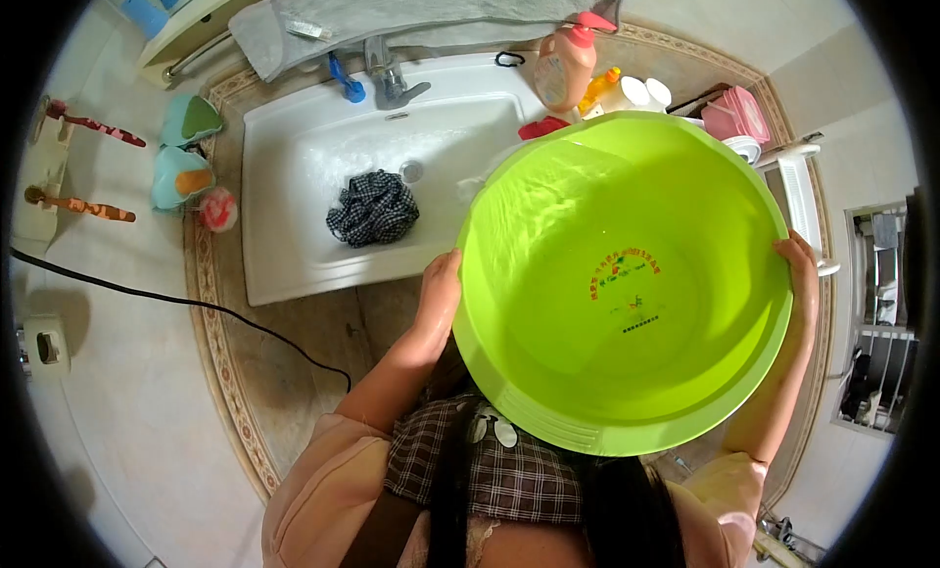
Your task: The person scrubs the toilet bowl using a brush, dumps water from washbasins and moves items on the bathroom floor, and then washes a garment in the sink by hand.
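A large lime-green plastic washbasin [548, 372] is held up in front of my body, tilted so its inside shows, with printed coloured lettering on the bottom. My left hand [440, 292] grips its left rim, and my right hand [801, 266] grips the right rim; the fingers under the rim are partly hidden. Water seems to glisten on the basin's upper left inner wall. Left of the basin, a bunched black-and-white checked cloth [373, 209] lies wet in the white sink [284, 264], beside the drain.
A grey faucet [388, 78] and a blue tap handle [346, 78] stand at the sink's back. Behind the basin are a pump bottle [565, 71], an orange bottle [599, 90] and a pink box [736, 114]. Toothbrushes and soap holders [186, 120] line the left wall; a black cord [225, 316] hangs there.
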The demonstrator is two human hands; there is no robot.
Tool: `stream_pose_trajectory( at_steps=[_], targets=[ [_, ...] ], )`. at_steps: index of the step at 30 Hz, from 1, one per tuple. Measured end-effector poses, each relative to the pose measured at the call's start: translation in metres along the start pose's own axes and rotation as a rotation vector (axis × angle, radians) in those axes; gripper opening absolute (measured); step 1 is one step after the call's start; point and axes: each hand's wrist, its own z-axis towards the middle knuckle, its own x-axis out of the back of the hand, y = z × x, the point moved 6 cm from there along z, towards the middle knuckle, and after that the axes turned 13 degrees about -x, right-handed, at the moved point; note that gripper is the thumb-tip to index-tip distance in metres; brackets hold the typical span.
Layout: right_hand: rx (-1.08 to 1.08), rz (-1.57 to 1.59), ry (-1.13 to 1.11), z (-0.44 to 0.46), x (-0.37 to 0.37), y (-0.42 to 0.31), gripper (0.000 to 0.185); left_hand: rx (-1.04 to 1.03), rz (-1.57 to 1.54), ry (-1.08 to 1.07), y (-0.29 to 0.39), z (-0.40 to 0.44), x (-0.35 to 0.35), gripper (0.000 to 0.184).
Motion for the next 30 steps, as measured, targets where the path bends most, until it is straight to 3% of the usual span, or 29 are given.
stream_pose_trajectory(
  at_steps=[6, 15, 17, 24, 25, 28, 29, 30],
  targets=[
    [-0.018, 0.079, 0.065, -0.011, -0.007, -0.002, 0.025, -0.047, -0.023, 0.002, 0.008, -0.002, -0.005, 0.034],
    [-0.043, 0.111, -0.03, -0.003, -0.008, 0.011, 0.029, -0.027, -0.004, -0.047, 0.007, 0.0, -0.002, 0.033],
    [-0.038, 0.176, 0.207, -0.003, 0.007, 0.016, 0.037, -0.02, 0.007, -0.058, 0.011, 0.0, -0.008, 0.032],
    [-0.066, 0.104, 0.239, 0.008, 0.04, 0.039, 0.055, -0.128, 0.076, -0.059, 0.032, 0.006, -0.025, 0.027],
    [-0.057, 0.131, 0.28, 0.004, 0.046, 0.048, 0.057, -0.072, 0.089, -0.016, 0.045, -0.001, -0.035, 0.026],
    [-0.051, 0.154, 0.287, 0.002, 0.068, 0.089, 0.051, -0.157, 0.133, -0.147, 0.052, 0.018, -0.04, 0.024],
    [-0.047, 0.195, 0.283, -0.003, 0.072, 0.101, 0.049, -0.243, 0.083, -0.29, 0.065, 0.014, -0.054, 0.026],
    [-0.094, 0.231, 0.37, -0.019, 0.072, 0.108, 0.043, -0.198, 0.209, -0.163, 0.082, 0.006, -0.069, 0.028]
  ],
)
